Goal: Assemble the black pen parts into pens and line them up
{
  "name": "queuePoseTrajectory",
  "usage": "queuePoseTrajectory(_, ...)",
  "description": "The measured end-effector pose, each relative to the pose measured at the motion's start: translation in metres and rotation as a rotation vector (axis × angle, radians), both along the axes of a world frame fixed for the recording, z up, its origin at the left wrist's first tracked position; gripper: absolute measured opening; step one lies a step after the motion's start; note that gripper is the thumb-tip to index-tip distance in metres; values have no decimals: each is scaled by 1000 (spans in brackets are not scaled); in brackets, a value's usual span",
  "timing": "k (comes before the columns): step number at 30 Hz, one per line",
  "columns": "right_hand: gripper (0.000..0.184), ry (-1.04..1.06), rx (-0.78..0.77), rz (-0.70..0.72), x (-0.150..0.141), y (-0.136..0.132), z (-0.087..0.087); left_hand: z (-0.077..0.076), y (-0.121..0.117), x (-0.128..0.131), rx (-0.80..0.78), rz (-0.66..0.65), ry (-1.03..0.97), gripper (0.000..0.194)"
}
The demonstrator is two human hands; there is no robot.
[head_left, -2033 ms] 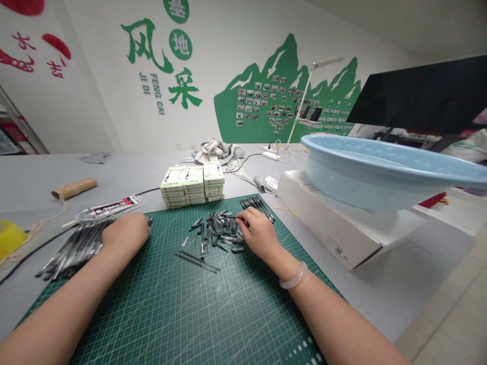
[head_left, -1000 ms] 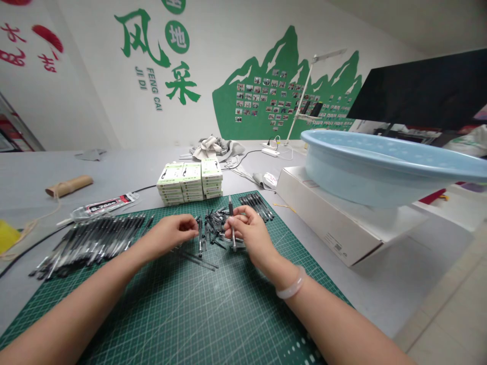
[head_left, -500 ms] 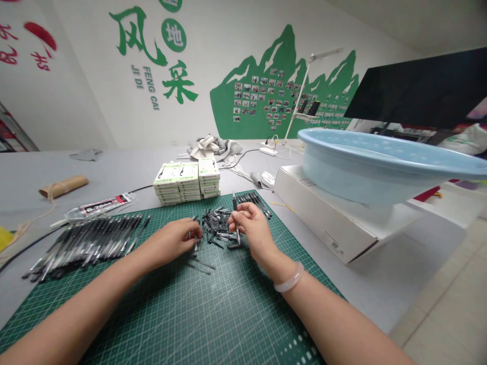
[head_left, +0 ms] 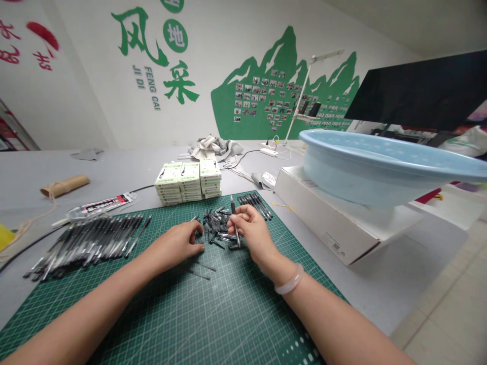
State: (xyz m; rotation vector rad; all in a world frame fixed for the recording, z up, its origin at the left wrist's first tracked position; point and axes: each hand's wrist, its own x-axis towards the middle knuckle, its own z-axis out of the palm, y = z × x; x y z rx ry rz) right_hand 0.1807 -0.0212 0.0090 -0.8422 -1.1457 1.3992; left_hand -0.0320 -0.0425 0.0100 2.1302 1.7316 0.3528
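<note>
My right hand (head_left: 251, 230) pinches a black pen barrel (head_left: 233, 215), held nearly upright with its tip up, above a heap of small black pen parts (head_left: 216, 228) on the green cutting mat (head_left: 213, 314). My left hand (head_left: 178, 243) rests on the mat at the left edge of that heap, fingers curled and pinching among the parts; what it holds I cannot make out. Two thin refills (head_left: 203, 268) lie just below the left hand.
A row of black pens (head_left: 87, 243) lies at the mat's left. Small white-green boxes (head_left: 188, 181) stand behind the mat, finished pens (head_left: 254, 205) at its far right. A pale blue basin (head_left: 380, 170) sits on a white box (head_left: 335, 223) at the right. A cardboard tube (head_left: 64, 186) lies far left.
My left hand left the pen row at the left and came to the heap of parts. My right hand picked a pen barrel out of the heap and raised it upright.
</note>
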Motion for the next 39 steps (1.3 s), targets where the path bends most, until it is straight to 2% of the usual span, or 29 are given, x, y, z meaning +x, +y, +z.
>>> queuePoseTrajectory(6, 26, -17, 5, 5, 0, 0, 0, 0, 1, -1, -13, -9, 14, 17)
queuePoseTrajectory(10, 26, -24, 2, 0, 0, 0, 0, 1, 1, -1, -10, -18, 22, 19)
queuePoseTrajectory(17, 26, -29, 6, 13, 0, 1, -1, 4, 0, 0, 16, -134, 46, 11)
queuePoseTrajectory(21, 26, -40, -4, 27, 0, 0, -1, 8, 2, -4, 23, -72, 71, 12)
queuePoseTrajectory(25, 24, -59, 7, 53, 0, -1, -1, 7, 3, -9, 157, 18, 146, 22)
queuePoseTrajectory(29, 21, -103, 31, 100, -2, 0, -5, -3, 3, -7, 226, -17, 155, 33)
queuePoseTrajectory(33, 20, -139, 60, 124, -2, 1, -8, -11, 3, -1, 236, -27, 176, 27)
queuePoseTrajectory(39, 17, -230, 81, 130, -3, 4, -11, -9, 2, 3, 257, -33, 149, 21)
